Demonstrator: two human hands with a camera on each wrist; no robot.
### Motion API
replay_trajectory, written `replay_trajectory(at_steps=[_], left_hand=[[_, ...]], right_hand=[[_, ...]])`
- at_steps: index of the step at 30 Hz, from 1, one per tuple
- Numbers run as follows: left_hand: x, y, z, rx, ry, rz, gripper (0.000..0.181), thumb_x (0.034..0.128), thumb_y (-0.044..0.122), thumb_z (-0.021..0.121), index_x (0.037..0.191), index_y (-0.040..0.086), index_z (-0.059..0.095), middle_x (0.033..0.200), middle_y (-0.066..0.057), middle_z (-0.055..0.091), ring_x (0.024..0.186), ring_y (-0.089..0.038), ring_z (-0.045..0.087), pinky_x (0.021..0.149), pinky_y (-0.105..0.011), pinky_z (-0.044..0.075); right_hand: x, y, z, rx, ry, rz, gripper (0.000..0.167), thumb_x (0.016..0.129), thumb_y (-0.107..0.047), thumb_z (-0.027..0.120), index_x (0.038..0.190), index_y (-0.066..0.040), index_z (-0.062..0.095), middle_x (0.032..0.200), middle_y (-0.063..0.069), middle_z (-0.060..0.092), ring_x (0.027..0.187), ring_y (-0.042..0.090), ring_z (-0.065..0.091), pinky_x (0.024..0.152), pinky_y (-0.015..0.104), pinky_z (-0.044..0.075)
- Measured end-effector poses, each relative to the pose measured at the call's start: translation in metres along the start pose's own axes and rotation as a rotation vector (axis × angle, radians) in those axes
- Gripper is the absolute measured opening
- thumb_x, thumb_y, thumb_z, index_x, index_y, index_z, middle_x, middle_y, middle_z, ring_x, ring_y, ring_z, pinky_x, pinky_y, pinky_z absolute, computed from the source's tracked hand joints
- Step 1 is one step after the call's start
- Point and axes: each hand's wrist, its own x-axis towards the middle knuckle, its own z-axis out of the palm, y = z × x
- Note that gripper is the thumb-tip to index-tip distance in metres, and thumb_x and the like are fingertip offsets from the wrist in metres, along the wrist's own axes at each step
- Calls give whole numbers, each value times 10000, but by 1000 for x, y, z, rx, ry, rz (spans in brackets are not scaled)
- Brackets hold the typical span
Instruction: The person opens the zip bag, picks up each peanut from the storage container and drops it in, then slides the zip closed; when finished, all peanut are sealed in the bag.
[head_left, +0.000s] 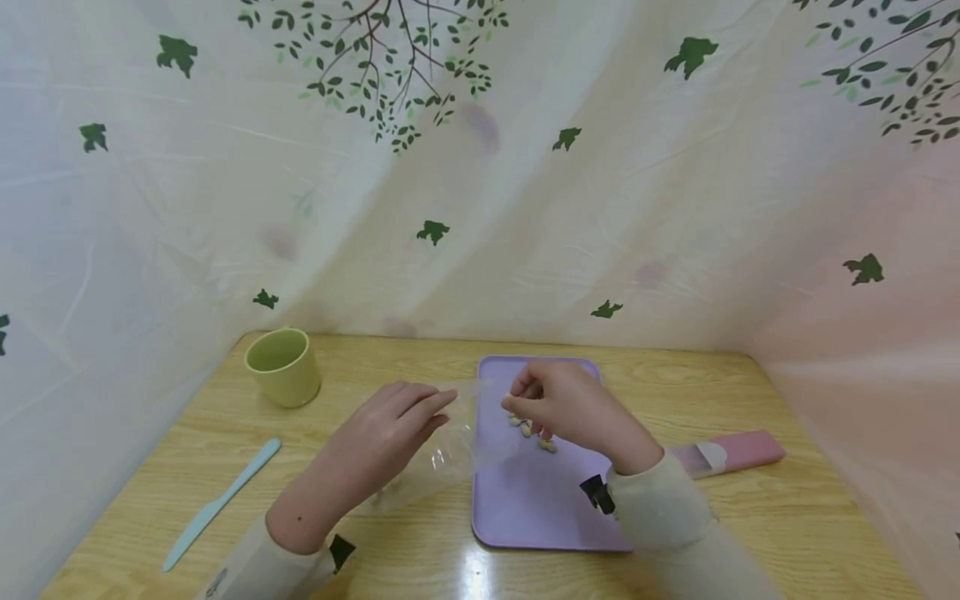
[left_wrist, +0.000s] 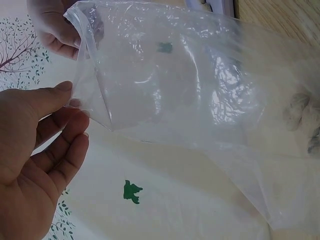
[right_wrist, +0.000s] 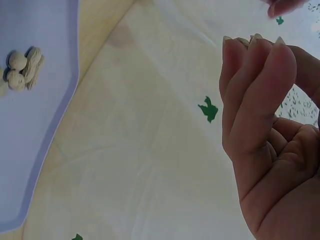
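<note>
2 bare hands are over the counter: the left hand at a clear plastic bag, the right hand above a purple tray. The left hand's thumb and fingers pinch the bag's rim; the right hand's fingers pinch something small, apparently a peanut, mostly hidden by the fingertips. The bag's mouth lies just left of the right hand's fingers; from there its long axis slopes down toward the counter's near left corner. The left hand is nearer to the bag; whether the right hand touches its rim, I cannot tell. The bag is thin, shiny and creased, with peanut-like lumps showing through its low end. At least 3 loose peanuts, beige and knobbly, lie on the tray, which stretches from near the counter's far edge toward its near edge. 1 green cup stands by the far left corner, 1 blue knife lies near the left edge, and 1 pink case toward the right edge.
</note>
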Motion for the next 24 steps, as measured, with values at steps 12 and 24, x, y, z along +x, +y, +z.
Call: replay_trajectory(at_steps=[12, 24], left_hand=[[0, 1, -3, 7, 1, 4, 335, 957, 136, 794, 1273, 41, 743, 1116, -43, 781, 930, -178, 740, 826, -286, 657], [1, 1, -3, 21, -33, -9, 349, 938, 140, 816, 1267, 46, 747, 1120, -44, 778, 953, -184, 743, 852, -291, 661]], right_hand=[[-1, -8, 16, -27, -32, -26, 152, 1000, -256, 757, 998, -118, 694, 842, -17, 734, 630, 141, 669, 552, 288, 610], [0, -9, 23, -30, -57, -39, 132, 990, -223, 765, 993, -112, 693, 889, 65, 760, 656, 220, 704, 561, 287, 616]])
